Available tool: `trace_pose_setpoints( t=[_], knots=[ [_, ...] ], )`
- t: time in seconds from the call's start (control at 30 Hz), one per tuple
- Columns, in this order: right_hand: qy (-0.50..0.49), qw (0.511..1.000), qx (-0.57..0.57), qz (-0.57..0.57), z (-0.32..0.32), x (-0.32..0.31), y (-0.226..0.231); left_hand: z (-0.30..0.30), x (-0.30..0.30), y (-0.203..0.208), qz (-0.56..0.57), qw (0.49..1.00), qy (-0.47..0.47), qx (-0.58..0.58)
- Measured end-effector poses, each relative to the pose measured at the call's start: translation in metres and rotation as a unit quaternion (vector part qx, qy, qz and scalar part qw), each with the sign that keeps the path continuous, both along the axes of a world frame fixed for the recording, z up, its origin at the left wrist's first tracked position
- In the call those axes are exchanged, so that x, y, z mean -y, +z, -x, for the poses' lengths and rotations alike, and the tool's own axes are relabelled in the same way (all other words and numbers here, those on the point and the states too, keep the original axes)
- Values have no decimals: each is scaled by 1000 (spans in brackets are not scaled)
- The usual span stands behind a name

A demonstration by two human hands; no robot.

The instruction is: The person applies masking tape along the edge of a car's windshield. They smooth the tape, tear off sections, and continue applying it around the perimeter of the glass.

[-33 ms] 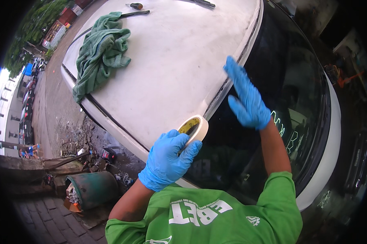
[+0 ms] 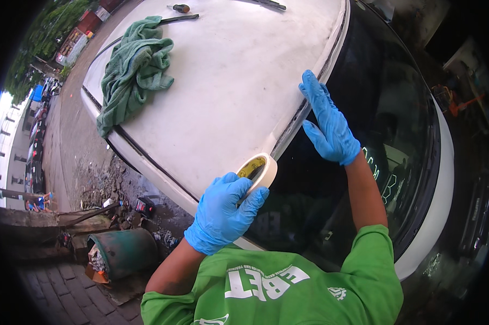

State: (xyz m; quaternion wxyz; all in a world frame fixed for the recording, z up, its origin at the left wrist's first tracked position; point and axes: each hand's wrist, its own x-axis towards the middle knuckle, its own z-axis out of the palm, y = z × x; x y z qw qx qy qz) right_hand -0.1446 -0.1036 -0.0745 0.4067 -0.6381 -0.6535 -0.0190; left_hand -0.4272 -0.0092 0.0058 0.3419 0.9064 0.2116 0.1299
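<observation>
In a blue glove, my left hand (image 2: 221, 212) is closed round a roll of masking tape (image 2: 269, 172) near the front left corner of a white car roof (image 2: 217, 97). A pale tape strip (image 2: 274, 142) seems to run from the roll along the roof edge above the dark windshield (image 2: 385, 97). My right hand (image 2: 331, 130), also blue-gloved, lies farther along that edge. Its fingers are stretched out together, the thumb apart, and the fingertips rest on or just over the edge. Whether any tape lies under them is hidden.
A crumpled green towel (image 2: 138, 70) covers part of the roof's left side. Beyond it are a screwdriver (image 2: 180, 8) and a dark trim strip (image 2: 179, 18). On the ground at lower left, a green bin (image 2: 128, 252) lies tipped over with rubbish in it.
My right hand has shifted very slightly farther along the roof edge, and its fingers have tilted a little. My left hand and the tape roll have stayed in place.
</observation>
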Motion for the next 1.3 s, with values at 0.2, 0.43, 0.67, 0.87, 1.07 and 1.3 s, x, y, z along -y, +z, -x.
trace_pose_setpoints(
  t=[0.2,0.43,0.67,0.87,1.07,1.3],
  knots=[
    [76,995,-11,62,48,8,12,-1,0,2,24,999,27,10],
    [82,994,-29,64,59,10,8,14,-16,-15,14,997,-34,62],
    [76,994,-47,57,61,11,7,22,-21,-38,34,993,-28,114],
    [60,996,-28,53,62,11,4,23,-22,-35,-9,998,2,68],
    [62,997,-29,47,62,11,5,30,-18,-31,-38,998,22,50],
    [64,996,-31,55,62,12,6,34,-15,-26,-59,997,36,38]
  ],
)
